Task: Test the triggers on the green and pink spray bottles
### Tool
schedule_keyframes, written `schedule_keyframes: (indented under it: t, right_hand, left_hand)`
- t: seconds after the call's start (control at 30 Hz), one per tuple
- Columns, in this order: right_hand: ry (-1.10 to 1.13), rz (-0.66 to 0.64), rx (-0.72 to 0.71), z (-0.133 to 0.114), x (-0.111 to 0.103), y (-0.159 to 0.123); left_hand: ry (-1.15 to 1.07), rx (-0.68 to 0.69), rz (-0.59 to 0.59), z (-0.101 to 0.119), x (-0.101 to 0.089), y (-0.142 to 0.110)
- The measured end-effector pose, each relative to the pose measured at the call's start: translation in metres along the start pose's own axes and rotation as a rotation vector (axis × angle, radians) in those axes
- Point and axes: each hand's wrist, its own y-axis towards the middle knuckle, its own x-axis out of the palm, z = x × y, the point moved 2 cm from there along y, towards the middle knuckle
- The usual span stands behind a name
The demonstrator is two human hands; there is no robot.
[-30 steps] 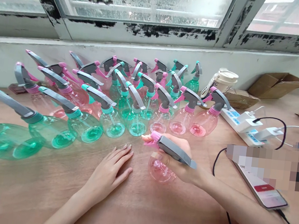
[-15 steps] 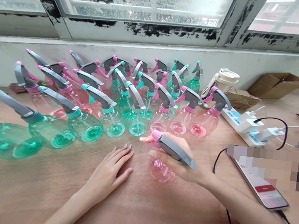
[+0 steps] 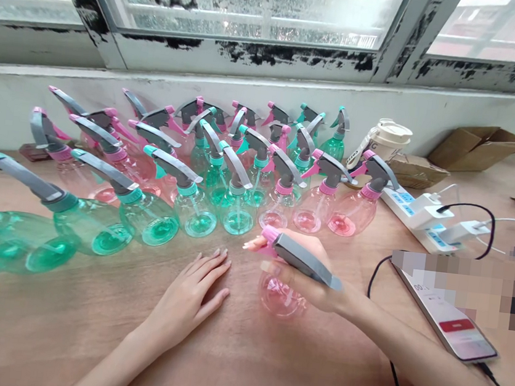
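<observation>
My right hand [image 3: 309, 267] is wrapped round the neck of a pink spray bottle [image 3: 283, 296], just under its grey and pink trigger head. The bottle is upright, and the hand hides its collar. To the left, my left hand [image 3: 195, 288] lies flat on the wooden table [image 3: 238, 364], fingers stretched out, holding nothing. Beyond both hands stand rows of spray bottles; nearest are a clear green one [image 3: 238, 219], another green one [image 3: 198, 220] and a pink one [image 3: 313, 215].
Green spray bottles [image 3: 14, 240] line the left side. At the right lie a phone [image 3: 468, 341] with a black cable and a white power strip [image 3: 434, 235] with plugs. A lidded cup [image 3: 387, 139] and an open cardboard box [image 3: 476, 150] stand near the wall.
My right hand and the pink spray bottle have shifted very slightly to the right. My left hand stays where it was. The view has moved a little.
</observation>
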Motion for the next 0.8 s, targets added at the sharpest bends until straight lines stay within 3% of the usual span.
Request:
schedule_keyframes:
  t: [0.37,0.8]
  right_hand:
    - [0.059,-0.055,0.109,0.0075,-0.0051,-0.0024]
    - [0.022,-0.003,-0.014,0.0035,0.0020,-0.0001]
  left_hand:
    - [-0.008,-0.014,-0.017,0.0009,-0.0020,0.0001]
    - [0.000,0.001,-0.010,-0.0003,-0.0004,-0.0004]
